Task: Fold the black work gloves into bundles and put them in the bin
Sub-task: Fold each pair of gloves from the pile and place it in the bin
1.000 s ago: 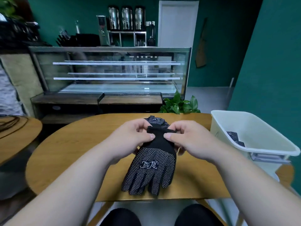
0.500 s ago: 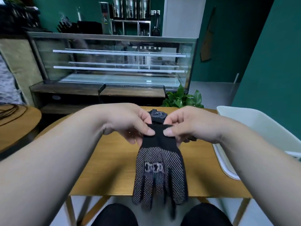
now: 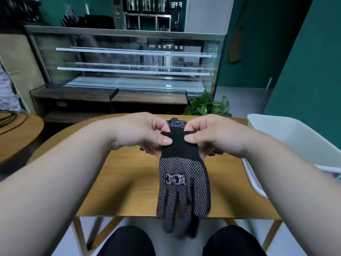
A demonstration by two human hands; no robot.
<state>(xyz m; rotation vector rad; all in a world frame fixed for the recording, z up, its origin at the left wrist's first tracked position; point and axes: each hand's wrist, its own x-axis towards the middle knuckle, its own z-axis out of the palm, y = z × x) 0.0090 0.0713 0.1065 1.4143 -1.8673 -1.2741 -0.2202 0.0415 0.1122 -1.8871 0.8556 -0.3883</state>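
Observation:
A black work glove (image 3: 181, 182) with white grip dots hangs by its cuff in the air above the wooden table (image 3: 129, 180), fingers pointing down past the front edge. My left hand (image 3: 145, 133) pinches the cuff's left side and my right hand (image 3: 208, 135) pinches its right side. Behind the cuff another dotted black glove (image 3: 177, 123) shows between my hands, mostly hidden. The white plastic bin (image 3: 287, 137) stands at the table's right; its inside is out of sight here.
A glass display counter (image 3: 129, 67) runs across the room behind the table. A green potted plant (image 3: 208, 106) sits just past the table's far edge. A second round wooden table (image 3: 16, 132) with cables is at the left. My knees show below.
Both hands lifted the glove off the table by its cuff; it now hangs free with fingers dangling. The view tipped so the bin's inside left the frame.

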